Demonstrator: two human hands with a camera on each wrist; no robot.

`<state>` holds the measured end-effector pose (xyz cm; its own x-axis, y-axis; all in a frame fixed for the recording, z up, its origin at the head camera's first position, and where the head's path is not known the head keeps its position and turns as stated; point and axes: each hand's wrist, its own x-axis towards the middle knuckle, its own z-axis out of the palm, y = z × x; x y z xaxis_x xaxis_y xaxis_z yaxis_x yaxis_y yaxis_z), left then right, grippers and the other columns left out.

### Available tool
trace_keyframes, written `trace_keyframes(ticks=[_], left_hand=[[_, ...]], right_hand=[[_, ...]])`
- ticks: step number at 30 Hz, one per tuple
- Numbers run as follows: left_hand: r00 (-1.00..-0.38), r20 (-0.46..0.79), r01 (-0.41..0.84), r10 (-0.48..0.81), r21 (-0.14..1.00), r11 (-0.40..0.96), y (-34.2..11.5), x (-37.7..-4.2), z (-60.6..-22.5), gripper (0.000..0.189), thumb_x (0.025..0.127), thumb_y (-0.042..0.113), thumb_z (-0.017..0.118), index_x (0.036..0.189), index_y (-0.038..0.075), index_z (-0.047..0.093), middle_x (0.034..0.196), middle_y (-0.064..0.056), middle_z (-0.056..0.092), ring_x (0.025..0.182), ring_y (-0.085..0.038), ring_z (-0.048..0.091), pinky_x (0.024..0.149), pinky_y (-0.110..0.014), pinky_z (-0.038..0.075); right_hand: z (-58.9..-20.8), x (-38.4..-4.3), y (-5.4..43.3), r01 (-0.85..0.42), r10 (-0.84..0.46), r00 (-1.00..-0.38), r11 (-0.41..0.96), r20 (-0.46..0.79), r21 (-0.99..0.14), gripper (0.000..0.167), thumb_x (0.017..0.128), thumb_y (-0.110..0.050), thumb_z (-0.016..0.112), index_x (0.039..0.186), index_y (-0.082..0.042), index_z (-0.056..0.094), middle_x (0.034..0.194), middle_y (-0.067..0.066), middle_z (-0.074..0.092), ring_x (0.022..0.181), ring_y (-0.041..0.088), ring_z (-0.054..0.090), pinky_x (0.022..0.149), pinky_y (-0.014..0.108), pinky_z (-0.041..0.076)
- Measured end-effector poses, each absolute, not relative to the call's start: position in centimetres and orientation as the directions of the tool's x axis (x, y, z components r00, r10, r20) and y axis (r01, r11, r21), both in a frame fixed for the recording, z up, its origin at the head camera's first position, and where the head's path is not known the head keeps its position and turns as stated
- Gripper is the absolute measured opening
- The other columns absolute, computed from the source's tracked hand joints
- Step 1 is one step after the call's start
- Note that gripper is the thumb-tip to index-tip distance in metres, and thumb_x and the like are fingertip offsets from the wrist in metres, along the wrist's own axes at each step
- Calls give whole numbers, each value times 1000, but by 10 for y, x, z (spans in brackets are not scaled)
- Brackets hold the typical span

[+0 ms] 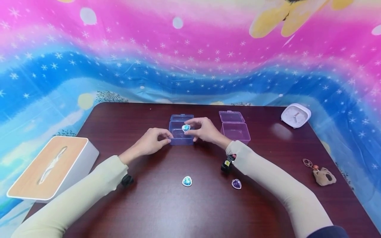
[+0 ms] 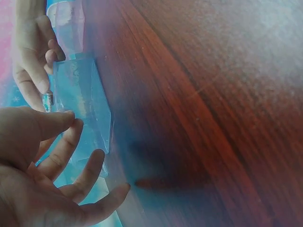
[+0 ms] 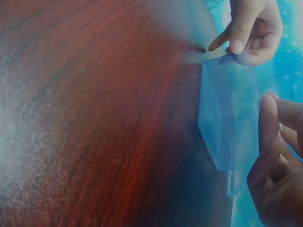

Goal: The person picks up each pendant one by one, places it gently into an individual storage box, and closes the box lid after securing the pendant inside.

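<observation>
An open blue see-through plastic box [image 1: 181, 141] stands at the middle of the table, lid tipped back. At its left side, my left hand [image 1: 153, 141] holds the wall's upper edge between thumb and fingertips, the other fingers spread in the left wrist view. Between thumb and fingers, my right hand [image 1: 203, 130] pinches a blue heart-shaped gem [image 1: 186, 128] with a sparkling rim, over the box's right part. In the right wrist view the fingers [image 3: 268, 123] hide most of that gem. Nearer to me lie a second blue gem [image 1: 187, 181] and a purple gem [image 1: 236, 184].
Right of the blue box stands an open pink see-through box [image 1: 235, 132], partly behind my right wrist. A white clock [image 1: 295, 115] stands at the back right, with a plush keychain [image 1: 323, 176] nearer. A wood-topped tissue box [image 1: 53, 165] sits at the left edge.
</observation>
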<state>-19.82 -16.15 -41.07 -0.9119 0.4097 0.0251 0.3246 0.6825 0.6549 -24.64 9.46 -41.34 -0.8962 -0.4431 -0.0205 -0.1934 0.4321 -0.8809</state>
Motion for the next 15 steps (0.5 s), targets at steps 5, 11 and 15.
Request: trace_keyframes(ticks=[5,11,15], left_hand=[[-910,32,333,414,651,682,-161,-198,-411,10,96,12,71,105,14,76,90,-2,75,91,-22,63,95,-48,53],[-912,19,320,409,658,681,-161,-199,-410,10,97,13,71,106,13,76,92,-4,76,92,-22,64,95,-47,52],[-915,6,306,402,661,686,-161,-198,-409,11,97,13,70,107,13,76,93,-4,76,93,-22,64,96,-47,52]], right_hand=[[-418,-248,93,-207,-446,-895,443,-14,-872,43,87,-16,83,128,-9,71,109,16,73,54,25,68,64,49,61],[-418,-254,92,-312,-488,-872,512,28,-801,41,86,-20,84,125,-11,73,102,11,72,57,28,68,58,35,60],[-420,-256,91,-359,-514,-857,543,38,-759,40,87,-22,84,124,-12,74,103,8,74,57,26,67,57,30,58]])
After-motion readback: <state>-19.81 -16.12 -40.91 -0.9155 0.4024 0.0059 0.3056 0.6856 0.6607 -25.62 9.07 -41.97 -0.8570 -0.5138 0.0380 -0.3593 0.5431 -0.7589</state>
